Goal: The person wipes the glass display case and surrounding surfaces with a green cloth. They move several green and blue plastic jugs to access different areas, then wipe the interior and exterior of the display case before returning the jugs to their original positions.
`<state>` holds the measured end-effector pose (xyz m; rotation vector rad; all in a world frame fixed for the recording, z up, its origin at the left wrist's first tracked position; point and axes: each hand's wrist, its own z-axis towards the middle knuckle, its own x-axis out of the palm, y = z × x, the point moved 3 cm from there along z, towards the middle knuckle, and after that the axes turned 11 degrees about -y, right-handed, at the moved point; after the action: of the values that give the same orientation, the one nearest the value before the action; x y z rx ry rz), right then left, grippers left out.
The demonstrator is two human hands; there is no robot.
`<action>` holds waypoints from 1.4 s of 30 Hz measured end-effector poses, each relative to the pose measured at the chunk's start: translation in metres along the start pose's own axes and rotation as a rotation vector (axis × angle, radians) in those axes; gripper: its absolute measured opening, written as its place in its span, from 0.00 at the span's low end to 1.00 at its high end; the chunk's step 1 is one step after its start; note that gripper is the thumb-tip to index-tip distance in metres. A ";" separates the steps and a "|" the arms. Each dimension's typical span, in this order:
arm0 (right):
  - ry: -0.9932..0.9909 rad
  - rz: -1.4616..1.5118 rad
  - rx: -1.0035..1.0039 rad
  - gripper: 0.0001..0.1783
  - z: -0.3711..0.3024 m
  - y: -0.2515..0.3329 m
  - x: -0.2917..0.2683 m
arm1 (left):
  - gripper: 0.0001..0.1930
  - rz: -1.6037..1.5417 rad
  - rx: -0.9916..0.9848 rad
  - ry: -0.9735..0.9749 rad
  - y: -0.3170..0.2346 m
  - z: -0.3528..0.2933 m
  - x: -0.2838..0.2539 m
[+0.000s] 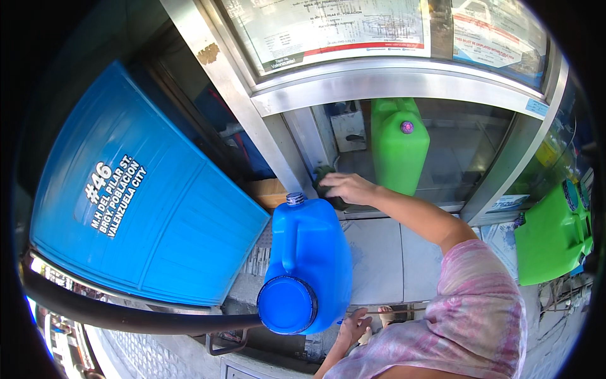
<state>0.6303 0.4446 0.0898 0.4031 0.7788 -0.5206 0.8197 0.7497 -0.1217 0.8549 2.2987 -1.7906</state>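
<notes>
My right arm [420, 218] reaches across to the metal frame of a glass door. My right hand [347, 187], slightly blurred, presses a dark green cloth [324, 173] against the lower part of that frame. Low down, beside the base of a large blue water jug [334, 252], is my left hand [355, 326]. Its fingers are loosely bent and apart, and a small bit of blue shows beside them. The jug has a wide round blue lid [287, 305] and a small capped spout [295, 199]. It stands between my hands and a big blue drum.
The blue drum [151, 196] fills the left side. A dark curved bar [126, 312] crosses below it. Behind the glass stands a green jug [399, 148]; more green jugs [548, 240] stand at right. Pale tiles [375, 252] cover the step. Papers [353, 28] hang on the glass above.
</notes>
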 end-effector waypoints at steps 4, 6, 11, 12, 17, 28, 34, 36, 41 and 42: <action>-0.742 -0.009 -0.175 0.28 0.075 0.012 -0.049 | 0.25 0.068 0.015 0.038 0.008 -0.001 0.009; -0.798 -0.019 -0.211 0.29 0.097 0.010 -0.042 | 0.24 0.054 0.021 0.031 0.005 0.005 0.012; -0.551 -0.041 -0.106 0.31 -0.010 -0.031 0.075 | 0.22 0.001 0.045 -0.057 -0.010 0.014 0.011; -0.366 0.064 0.066 0.28 -0.050 -0.038 0.115 | 0.21 -0.011 0.047 -0.064 -0.012 0.013 0.010; 0.604 -0.039 0.512 0.22 -0.221 -0.032 0.233 | 0.18 -0.087 0.086 -0.055 -0.040 0.017 0.002; 0.573 0.193 0.390 0.30 -0.478 0.155 0.040 | 0.15 -0.513 0.273 -0.344 -0.163 0.115 -0.015; 0.497 -0.595 1.431 0.32 -0.574 0.122 -0.052 | 0.15 -0.611 0.259 -0.507 -0.168 0.133 -0.018; 0.320 -0.870 1.636 0.32 -0.560 0.075 -0.038 | 0.15 -0.605 0.244 -0.543 -0.166 0.135 -0.019; 0.199 -0.642 1.653 0.33 -0.429 -0.025 0.078 | 0.16 -0.488 0.249 -0.649 -0.185 0.156 -0.019; 0.321 -0.536 1.492 0.34 -0.394 -0.030 0.105 | 0.18 -0.504 0.296 -0.674 -0.192 0.164 -0.021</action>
<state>0.4574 0.5952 -0.2484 1.7063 0.6764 -1.5526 0.7027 0.5626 0.0030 -0.3374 1.9082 -2.1860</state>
